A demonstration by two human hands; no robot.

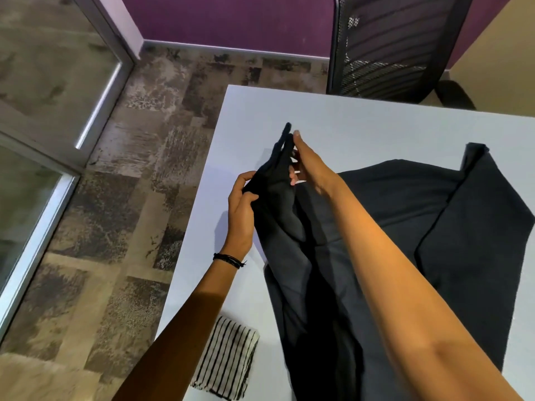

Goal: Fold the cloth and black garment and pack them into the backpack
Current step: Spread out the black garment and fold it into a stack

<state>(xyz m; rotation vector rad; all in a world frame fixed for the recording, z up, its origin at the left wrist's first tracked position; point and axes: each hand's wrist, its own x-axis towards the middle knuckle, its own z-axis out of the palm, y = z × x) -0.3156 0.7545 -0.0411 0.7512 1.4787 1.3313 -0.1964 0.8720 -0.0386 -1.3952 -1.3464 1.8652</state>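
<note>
The black garment [405, 215] lies spread over the white table [362, 123], with one end lifted off the surface at the left. My left hand [241, 209] grips that raised end from the left side, fingers curled round the fabric. My right hand [307, 166] holds the same raised part from the right, its fingers pinching the cloth near the pointed tip. A folded white cloth with black stripes [228, 363] lies at the table's near left edge, under my left forearm. No backpack is in view.
A black mesh office chair [388, 47] stands behind the table's far edge. Patterned carpet floor [130, 175] lies to the left, bordered by a glass partition with a metal frame [95, 111] and a purple wall.
</note>
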